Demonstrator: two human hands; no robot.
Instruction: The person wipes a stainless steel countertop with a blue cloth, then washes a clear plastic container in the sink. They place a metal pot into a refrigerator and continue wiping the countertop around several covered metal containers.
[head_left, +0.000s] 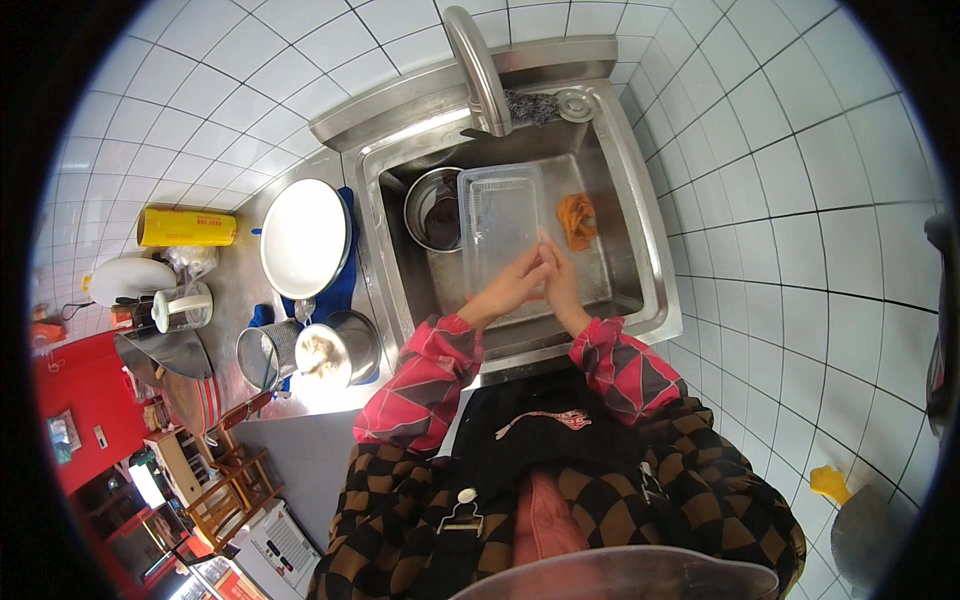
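Over a stainless steel sink (660, 262), my left hand (519, 279) and my right hand (562, 281) meet at the fingers. Both overlap the lower right part of a clear plastic container (499, 202) in the basin; whether they touch or grip it cannot be told. A round metal bowl (420, 214) with something dark in it sits at the basin's left, partly hidden by the container. To the right lies a crumpled orange cloth (577, 221). A little red shows below the hands, its source hidden.
The curved faucet (480, 75) reaches over the basin's back; a dark mesh scrubber (531, 107) and a round drain strainer (576, 105) lie behind. On the left counter are a white basin (305, 238), a blue cloth (343, 281), a wire mesh basket (262, 356), a metal pot (360, 345) and a glass jug (196, 306).
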